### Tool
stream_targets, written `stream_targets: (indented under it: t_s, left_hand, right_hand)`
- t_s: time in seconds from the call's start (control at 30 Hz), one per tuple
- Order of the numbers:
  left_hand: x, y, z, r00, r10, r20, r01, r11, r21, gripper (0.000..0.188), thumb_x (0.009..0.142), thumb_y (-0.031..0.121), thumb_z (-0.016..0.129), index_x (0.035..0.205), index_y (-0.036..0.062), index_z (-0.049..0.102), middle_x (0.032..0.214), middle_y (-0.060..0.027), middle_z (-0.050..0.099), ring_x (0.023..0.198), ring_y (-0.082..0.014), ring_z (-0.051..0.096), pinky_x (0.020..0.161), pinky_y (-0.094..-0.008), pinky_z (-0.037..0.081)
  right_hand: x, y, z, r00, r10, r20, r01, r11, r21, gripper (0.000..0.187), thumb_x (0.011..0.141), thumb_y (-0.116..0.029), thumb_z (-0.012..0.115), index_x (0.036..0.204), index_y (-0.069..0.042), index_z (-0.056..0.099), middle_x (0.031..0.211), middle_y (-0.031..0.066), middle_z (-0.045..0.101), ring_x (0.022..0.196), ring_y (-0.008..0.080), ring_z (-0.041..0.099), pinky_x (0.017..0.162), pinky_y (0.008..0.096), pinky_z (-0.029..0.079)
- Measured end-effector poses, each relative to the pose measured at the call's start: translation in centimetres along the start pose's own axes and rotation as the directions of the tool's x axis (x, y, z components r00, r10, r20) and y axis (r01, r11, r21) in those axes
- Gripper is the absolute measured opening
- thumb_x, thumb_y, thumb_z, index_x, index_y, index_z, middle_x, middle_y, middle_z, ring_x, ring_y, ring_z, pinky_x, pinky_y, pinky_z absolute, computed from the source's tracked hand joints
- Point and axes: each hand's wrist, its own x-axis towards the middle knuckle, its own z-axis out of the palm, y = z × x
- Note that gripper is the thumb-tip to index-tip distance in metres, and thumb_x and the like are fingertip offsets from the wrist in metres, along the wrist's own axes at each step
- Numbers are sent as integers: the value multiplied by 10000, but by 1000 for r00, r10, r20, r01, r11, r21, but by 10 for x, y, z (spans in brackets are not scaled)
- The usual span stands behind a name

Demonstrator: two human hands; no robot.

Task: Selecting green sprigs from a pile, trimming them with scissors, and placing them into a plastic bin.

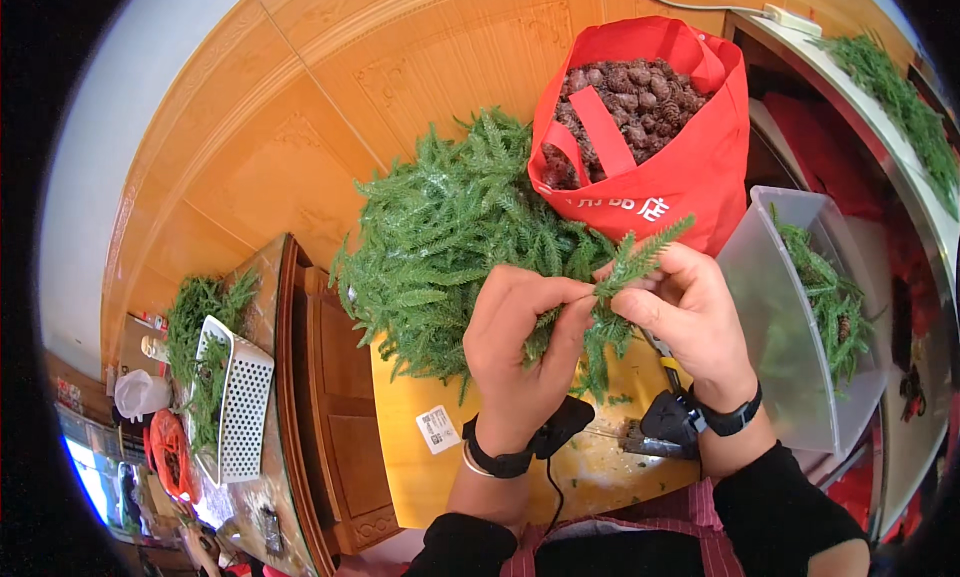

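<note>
A green artificial-looking pine sprig (641,261) is held up between my hands, above the yellow tabletop (410,447). My left hand (522,342) is closed, its thumb and fingertip pinching the sprig near its stem. My right hand (695,312) grips the same sprig from the other side, thumb in front and some fingers hidden behind the needles. Right behind my hands rises a big heap of green pine sprigs (440,227). Beyond the right hand stands a red bag (700,192) full of brown pine cones (640,102).
To the right, a clear plastic bin (800,377) holds more greenery. On the left, a white perforated basket (245,407) with sprigs stands on a wooden cabinet (345,417). A tool with a yellow handle (668,363) and scattered needles lie below my hands.
</note>
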Motion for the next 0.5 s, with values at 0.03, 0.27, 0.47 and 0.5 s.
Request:
stream_targets:
  t_s: [0.03, 0.27, 0.47, 0.5]
  left_hand:
    - [1, 1, 1, 1000, 2, 1, -2, 1000, -2, 111, 723, -73, 596, 791, 12, 574, 731, -51, 526, 631, -135, 515, 560, -238, 408]
    - [1, -2, 1, 982, 182, -47, -176, 978, 113, 142, 695, -64, 627, 794, 30, 586, 744, -64, 547, 665, -173, 527, 579, -259, 421]
    - [0, 0, 3, 976, 206, -76, -194, 971, 137, 146, 689, -62, 634, 797, 27, 591, 746, -69, 556, 667, -182, 538, 586, -262, 426]
    - [0, -1, 3, 976, 204, -81, -190, 970, 151, 148, 688, -63, 634, 798, 26, 592, 744, -69, 556, 667, -182, 539, 587, -264, 427]
  right_hand:
    - [0, -1, 0, 1000, -2, -2, 2, 1000, -1, 247, 779, -67, 626, 1002, 17, 560, 895, 73, 628, 825, 125, 599, 746, 246, 472]
    - [0, 4, 4, 998, -19, -59, 25, 994, 111, 126, 793, -27, 629, 901, 27, 592, 857, 60, 634, 802, 93, 594, 726, 221, 468]
    - [0, 10, 5, 995, -38, -87, 52, 985, 165, 78, 781, -6, 621, 854, 11, 603, 860, 62, 637, 773, 96, 591, 715, 229, 469]
    - [1, 13, 4, 996, -43, -72, 50, 994, 100, 95, 768, -11, 625, 860, 4, 605, 867, 74, 639, 773, 114, 591, 735, 247, 467]
